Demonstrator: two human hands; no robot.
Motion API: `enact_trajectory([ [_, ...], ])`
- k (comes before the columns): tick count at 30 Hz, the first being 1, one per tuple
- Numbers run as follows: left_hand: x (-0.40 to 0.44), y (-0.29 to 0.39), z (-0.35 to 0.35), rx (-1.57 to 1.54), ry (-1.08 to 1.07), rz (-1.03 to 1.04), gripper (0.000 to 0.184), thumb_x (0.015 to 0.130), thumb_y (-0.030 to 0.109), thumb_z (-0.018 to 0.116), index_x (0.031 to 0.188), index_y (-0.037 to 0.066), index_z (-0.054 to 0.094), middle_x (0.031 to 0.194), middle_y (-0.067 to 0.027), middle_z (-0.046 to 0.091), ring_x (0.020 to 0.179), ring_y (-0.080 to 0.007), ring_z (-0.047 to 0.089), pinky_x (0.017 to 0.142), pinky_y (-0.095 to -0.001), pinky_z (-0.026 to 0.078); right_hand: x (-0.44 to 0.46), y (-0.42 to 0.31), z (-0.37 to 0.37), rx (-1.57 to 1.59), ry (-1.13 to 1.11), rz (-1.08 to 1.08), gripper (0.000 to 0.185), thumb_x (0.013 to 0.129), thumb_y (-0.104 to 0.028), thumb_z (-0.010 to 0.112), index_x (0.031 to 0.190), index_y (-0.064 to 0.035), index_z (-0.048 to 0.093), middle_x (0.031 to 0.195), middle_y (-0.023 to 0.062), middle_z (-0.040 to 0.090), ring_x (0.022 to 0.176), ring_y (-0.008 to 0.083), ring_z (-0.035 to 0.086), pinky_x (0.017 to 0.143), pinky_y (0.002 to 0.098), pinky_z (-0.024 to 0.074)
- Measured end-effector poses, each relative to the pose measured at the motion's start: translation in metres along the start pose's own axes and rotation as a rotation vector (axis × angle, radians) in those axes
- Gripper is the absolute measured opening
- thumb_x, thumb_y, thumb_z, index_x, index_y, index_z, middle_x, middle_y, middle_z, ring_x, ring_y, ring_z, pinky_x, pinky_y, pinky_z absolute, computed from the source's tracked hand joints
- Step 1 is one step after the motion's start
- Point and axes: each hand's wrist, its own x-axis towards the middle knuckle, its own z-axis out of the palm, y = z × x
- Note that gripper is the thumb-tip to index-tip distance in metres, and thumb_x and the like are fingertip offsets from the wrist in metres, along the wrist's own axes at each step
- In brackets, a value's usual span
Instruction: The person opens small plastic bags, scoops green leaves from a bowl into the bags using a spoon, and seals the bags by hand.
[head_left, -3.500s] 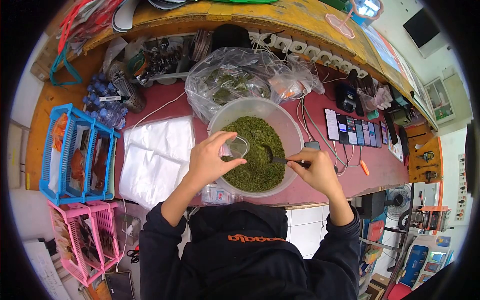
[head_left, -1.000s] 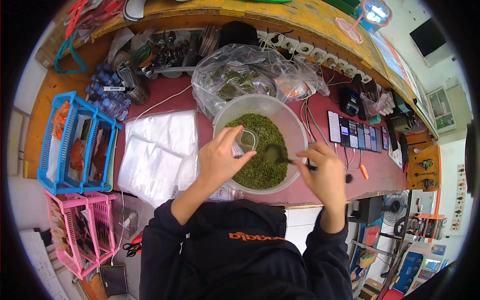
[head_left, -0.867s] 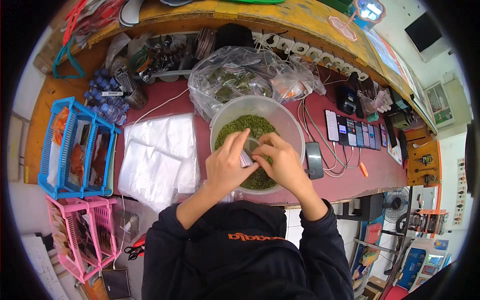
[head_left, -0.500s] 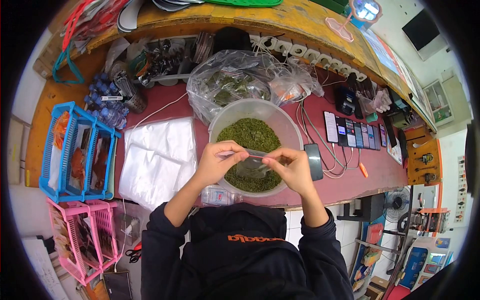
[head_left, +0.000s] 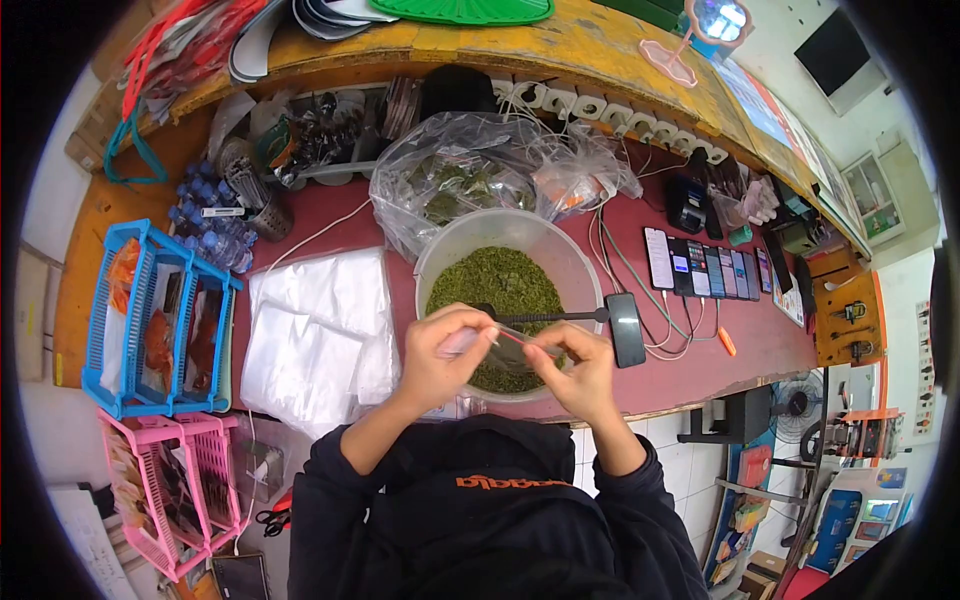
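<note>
Both hands are in front of my body, over the near side of a translucent white bucket (head_left: 579, 262) of chopped dry green leaves (head_left: 495, 272). Between them is a small clear zip bag (head_left: 512, 334) with a reddish strip along its mouth. My left hand (head_left: 445, 350) pinches one end of that mouth, and my right hand (head_left: 578, 368) pinches the other. The bag's lower part is hard to make out against the leaves. Just above my fingers a black spoon (head_left: 550, 317) lies across the bucket, its handle end at the right rim.
A large clear bag of leaves (head_left: 450, 185) stands behind the bucket. White plastic bags (head_left: 310, 340) are stacked at left, beside blue baskets (head_left: 150, 330). A phone (head_left: 626, 330) lies right of the bucket, with several more phones (head_left: 700, 265) and cables beyond.
My hands have come slightly lower in view, still pinching the zip bag, whose mouth now slants down to the right. The black spoon has come into sight above them.
</note>
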Motion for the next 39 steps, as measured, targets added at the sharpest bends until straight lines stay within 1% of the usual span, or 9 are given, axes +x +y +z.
enact_trajectory([
  [4, 0.008, -0.001, -0.008, -0.008, -0.042, -0.015, 0.007, 0.084, 0.002, 0.069, 0.087, -0.003, 0.065, 0.086, -0.0086, 0.066, 0.077, -0.015, 0.063, 0.069, -0.0269, 0.049, -0.005, -0.004, -0.007, 0.322, 0.083, 0.089, 0.004, 0.088, 0.001, 0.066, 0.084, 0.0024, 0.065, 0.084, 0.0093, 0.067, 0.074, 0.014, 0.064, 0.067, 0.0264, 0.0513],
  [10, 0.012, -0.012, -0.013, -0.365, -0.18, -0.241, 0.035, 0.1, 0.025, 0.051, 0.125, 0.001, 0.056, 0.114, -0.0071, 0.061, 0.075, -0.0089, 0.054, 0.069, -0.0221, 0.044, 0.054, -0.007, -0.044, 0.063, 1.158, -0.492, 0.013, 0.089, 0.009, 0.055, 0.079, 0.0015, 0.058, 0.101, 0.016, 0.067, 0.099, 0.0254, 0.065, 0.088, 0.0352, 0.0514],
  [13, 0.011, -0.013, -0.008, -0.579, -0.24, -0.42, 0.041, 0.102, 0.029, 0.045, 0.129, -0.001, 0.053, 0.115, -0.0085, 0.061, 0.07, -0.0088, 0.051, 0.067, -0.0222, 0.044, 0.096, 0.001, -0.036, -0.241, 0.866, -0.487, 0.007, 0.086, 0.005, 0.063, 0.088, -0.0004, 0.068, 0.114, 0.017, 0.067, 0.108, 0.0268, 0.063, 0.092, 0.0365, 0.0499],
  [16, 0.014, -0.013, -0.008, -0.679, -0.2, -0.52, 0.046, 0.103, 0.033, 0.04, 0.132, -0.001, 0.051, 0.114, -0.0088, 0.062, 0.071, -0.0091, 0.053, 0.067, -0.0225, 0.044, 0.111, 0.023, -0.012, -0.66, 0.253, -0.32, 0.044, 0.074, -0.027, 0.08, 0.109, -0.0024, 0.067, 0.121, 0.0188, 0.063, 0.118, 0.0347, 0.056, 0.104, 0.0478, 0.0373],
  [21, 0.011, -0.021, -0.013, -0.635, -0.141, -0.568, 0.046, 0.104, 0.033, 0.038, 0.131, -0.002, 0.051, 0.105, -0.0059, 0.063, 0.071, -0.0082, 0.053, 0.066, -0.0226, 0.044, 0.073, -0.011, 0.007, -0.283, -0.271, -0.253, 0.031, 0.072, -0.014, 0.079, 0.1, -0.0052, 0.071, 0.09, 0.0116, 0.068, 0.088, 0.0296, 0.065, 0.08, 0.0383, 0.0496],
  [28, 0.012, -0.019, 0.003, -0.436, -0.349, -0.442, 0.042, 0.105, 0.032, 0.039, 0.129, 0.002, 0.054, 0.098, -0.0024, 0.062, 0.072, -0.0078, 0.053, 0.065, -0.0232, 0.045, 0.045, 0.0, -0.001, -0.479, -0.041, -0.323, 0.011, 0.073, -0.005, 0.076, 0.083, -0.0045, 0.07, 0.075, 0.0085, 0.064, 0.065, 0.0262, 0.063, 0.062, 0.0354, 0.0479],
  [30, 0.011, -0.015, -0.003, -0.211, -0.1, -0.333, 0.029, 0.1, 0.024, 0.051, 0.118, 0.005, 0.063, 0.091, -0.0041, 0.064, 0.071, -0.0104, 0.056, 0.063, -0.0257, 0.046, 0.039, 0.003, -0.012, -0.487, 0.239, -0.138, 0.009, 0.074, -0.007, 0.075, 0.081, -0.0043, 0.07, 0.074, 0.007, 0.063, 0.062, 0.0243, 0.062, 0.056, 0.0327, 0.0477],
  [33, 0.014, -0.012, -0.01, 0.192, -0.115, 0.076, 0.017, 0.092, 0.015, 0.062, 0.101, 0.003, 0.069, 0.08, -0.0072, 0.065, 0.067, -0.0163, 0.059, 0.06, -0.0279, 0.046, 0.028, -0.002, -0.017, -0.237, 0.097, 0.013, 0.005, 0.076, -0.003, 0.074, 0.078, -0.0025, 0.069, 0.073, 0.0059, 0.064, 0.058, 0.0154, 0.061, 0.052, 0.0274, 0.0459],
  [39, 0.007, 0.007, 0.007, 0.132, -0.261, -0.016, 0.012, 0.086, 0.008, 0.063, 0.079, -0.002, 0.064, 0.071, -0.0124, 0.059, 0.063, -0.02, 0.061, 0.055, -0.032, 0.042, 0.01, 0.017, 0.002, 0.647, -0.294, 0.437, 0.013, 0.085, -0.005, 0.066, 0.078, -0.0017, 0.057, 0.066, 0.0027, 0.058, 0.059, 0.0106, 0.057, 0.053, 0.0242, 0.0423],
])
